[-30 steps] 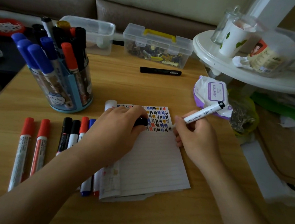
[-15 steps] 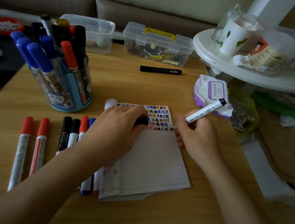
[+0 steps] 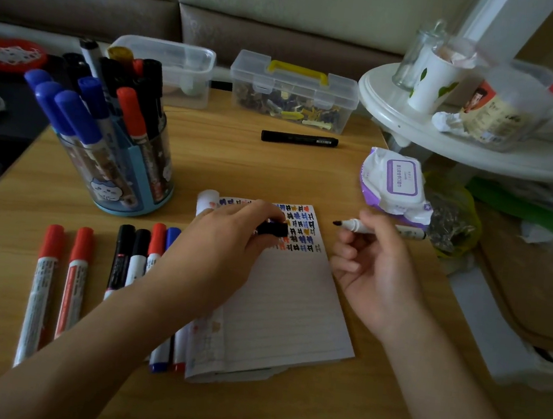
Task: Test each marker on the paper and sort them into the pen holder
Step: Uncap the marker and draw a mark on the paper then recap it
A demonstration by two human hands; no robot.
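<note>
A lined notepad (image 3: 285,313) lies in front of me, its top strip filled with coloured test marks. My left hand (image 3: 226,248) rests on the pad's top left and pinches a black marker cap (image 3: 271,227). My right hand (image 3: 378,269) holds an uncapped white marker (image 3: 369,227) level just right of the pad, its dark tip pointing left and off the paper. The clear pen holder (image 3: 115,163) at the left is packed with blue, red and black markers. Several more markers (image 3: 63,281) lie flat on the table left of the pad.
A black marker (image 3: 299,139) lies alone further back. Two clear plastic boxes (image 3: 293,92) stand at the table's far edge. A wet-wipes pack (image 3: 396,185) sits right of the pad. A white round shelf (image 3: 465,141) with cups overhangs the right corner.
My right hand lifted the marker's tip off the pad and swung it level, out to the right of the paper. My left hand has stayed on the pad with the cap.
</note>
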